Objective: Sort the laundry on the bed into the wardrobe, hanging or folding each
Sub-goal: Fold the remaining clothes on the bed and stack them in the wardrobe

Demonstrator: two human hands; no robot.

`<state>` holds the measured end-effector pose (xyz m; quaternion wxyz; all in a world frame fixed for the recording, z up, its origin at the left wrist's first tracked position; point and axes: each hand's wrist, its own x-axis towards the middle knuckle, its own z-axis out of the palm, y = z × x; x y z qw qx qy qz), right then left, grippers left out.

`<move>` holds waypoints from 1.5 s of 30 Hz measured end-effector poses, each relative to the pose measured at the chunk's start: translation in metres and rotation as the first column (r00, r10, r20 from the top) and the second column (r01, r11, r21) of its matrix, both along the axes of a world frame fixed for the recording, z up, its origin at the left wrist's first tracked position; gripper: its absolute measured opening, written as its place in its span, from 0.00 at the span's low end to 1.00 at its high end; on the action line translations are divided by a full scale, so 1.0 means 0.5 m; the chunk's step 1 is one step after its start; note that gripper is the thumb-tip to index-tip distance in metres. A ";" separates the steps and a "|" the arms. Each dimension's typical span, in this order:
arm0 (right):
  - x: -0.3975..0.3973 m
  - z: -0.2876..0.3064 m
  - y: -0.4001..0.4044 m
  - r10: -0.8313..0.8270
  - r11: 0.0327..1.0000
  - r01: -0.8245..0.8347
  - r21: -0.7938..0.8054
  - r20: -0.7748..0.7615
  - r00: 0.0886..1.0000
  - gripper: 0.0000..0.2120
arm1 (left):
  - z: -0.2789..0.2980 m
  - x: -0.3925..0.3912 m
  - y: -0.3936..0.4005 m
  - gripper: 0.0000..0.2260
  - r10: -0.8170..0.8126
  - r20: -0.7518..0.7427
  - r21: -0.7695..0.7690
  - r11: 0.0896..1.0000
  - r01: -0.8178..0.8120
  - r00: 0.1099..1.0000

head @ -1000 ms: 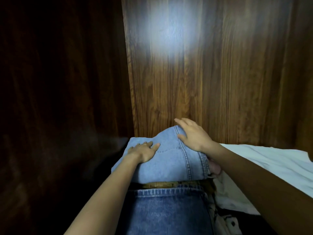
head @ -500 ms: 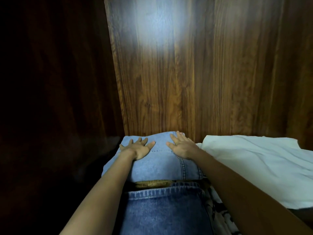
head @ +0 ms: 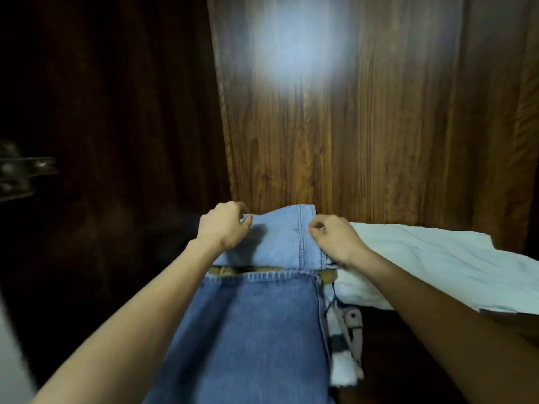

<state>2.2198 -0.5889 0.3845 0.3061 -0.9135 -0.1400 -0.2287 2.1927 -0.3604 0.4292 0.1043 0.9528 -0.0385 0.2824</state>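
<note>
A folded pair of light blue jeans (head: 280, 243) lies on top of a clothes stack inside the wooden wardrobe (head: 364, 135), near its back wall. My left hand (head: 224, 225) grips the left far edge of these jeans with curled fingers. My right hand (head: 332, 237) pinches their right side next to the seam. Under them a tan garment edge (head: 248, 269) shows, and below that a darker blue denim piece (head: 253, 330) reaches toward me.
A folded white cloth (head: 423, 263) lies to the right of the stack. A black-and-white patterned garment (head: 344, 345) sticks out at the stack's lower right. The left wardrobe wall is dark, with a metal hinge (head: 20, 170) on it.
Both hands lay flat with spread fingers on the light jeans before; now their fingers are curled and hold the jeans' edges. The view has shifted slightly.
</note>
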 end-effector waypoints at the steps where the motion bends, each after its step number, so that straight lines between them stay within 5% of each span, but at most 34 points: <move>1: -0.030 -0.001 0.002 0.010 1.000 -0.010 0.018 0.036 0.999 0.08 | -0.008 -0.046 0.002 0.13 0.022 0.017 -0.003 1.000 -0.022 1.000; 11: -0.365 -0.063 0.146 0.420 0.907 -0.410 -0.094 0.157 0.894 0.07 | -0.158 -0.540 0.025 0.13 0.328 -0.127 0.109 0.943 -0.316 0.936; 28: -1.235 -0.333 0.519 0.816 0.493 -0.828 -0.265 -0.189 0.546 0.10 | -0.450 -1.565 0.209 0.14 0.694 -0.434 0.132 0.679 -0.722 0.574; 38: -1.863 -0.450 0.795 0.948 -0.042 -0.873 -0.486 -0.294 0.118 0.11 | -0.568 -2.214 0.304 0.14 0.801 -0.594 0.189 0.234 -0.954 0.078; 45: -2.132 -0.529 1.004 0.884 -0.427 -0.767 -0.479 -0.399 -0.244 0.10 | -0.645 -2.509 0.332 0.16 0.673 -0.672 0.254 -0.184 -0.950 -0.310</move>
